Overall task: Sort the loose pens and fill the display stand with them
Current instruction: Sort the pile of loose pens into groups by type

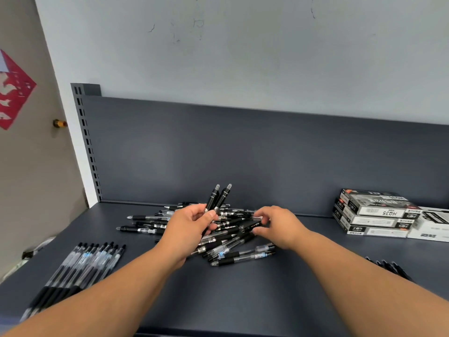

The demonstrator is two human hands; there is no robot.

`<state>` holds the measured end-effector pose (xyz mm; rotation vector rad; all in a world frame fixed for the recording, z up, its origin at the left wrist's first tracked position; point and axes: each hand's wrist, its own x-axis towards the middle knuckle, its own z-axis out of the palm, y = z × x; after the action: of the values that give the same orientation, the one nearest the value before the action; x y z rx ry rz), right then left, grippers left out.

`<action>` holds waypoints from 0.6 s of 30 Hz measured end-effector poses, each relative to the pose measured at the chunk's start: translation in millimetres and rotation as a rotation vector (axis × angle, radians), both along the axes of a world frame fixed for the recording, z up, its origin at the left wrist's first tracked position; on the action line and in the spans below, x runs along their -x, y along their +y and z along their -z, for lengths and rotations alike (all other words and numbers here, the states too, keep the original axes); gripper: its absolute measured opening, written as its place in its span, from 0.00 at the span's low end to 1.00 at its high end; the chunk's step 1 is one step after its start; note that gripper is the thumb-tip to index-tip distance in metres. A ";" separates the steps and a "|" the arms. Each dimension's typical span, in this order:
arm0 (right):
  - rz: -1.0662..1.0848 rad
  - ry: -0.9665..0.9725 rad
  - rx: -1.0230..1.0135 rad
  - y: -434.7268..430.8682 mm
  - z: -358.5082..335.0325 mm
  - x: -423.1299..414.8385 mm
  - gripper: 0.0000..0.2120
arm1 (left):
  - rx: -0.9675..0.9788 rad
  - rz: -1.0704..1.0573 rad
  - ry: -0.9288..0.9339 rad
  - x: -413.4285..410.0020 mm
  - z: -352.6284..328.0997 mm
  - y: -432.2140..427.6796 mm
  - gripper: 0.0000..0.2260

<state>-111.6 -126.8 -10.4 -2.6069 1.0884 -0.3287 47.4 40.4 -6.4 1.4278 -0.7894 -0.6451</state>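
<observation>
On the dark shelf (243,300) sorting is under way — my left hand (192,227) grips two black pens (217,198) upright over the loose pile (230,249), my right hand (279,227) pinches a third pen (251,224) with its fingers (263,218) — which next wants lifting free without dragging neighbours.

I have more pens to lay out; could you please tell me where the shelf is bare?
Free: shelf between the pen pile and stacked boxes, and the near strip between the forearms. Crowded: the pile, the left sorted row.

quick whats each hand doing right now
Left hand: holding two black pens.
Right hand: pinching one pen on the loose pile.
</observation>
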 end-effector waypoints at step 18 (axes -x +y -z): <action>0.012 0.165 0.397 4.1 7.0 -10.1 0.18 | -0.011 0.000 -0.006 -8.2 0.4 4.7 0.04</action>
<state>-101.4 -122.7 -17.4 -3.0234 1.1959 -0.3704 55.6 45.1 -6.8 1.4401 -0.7916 -0.6466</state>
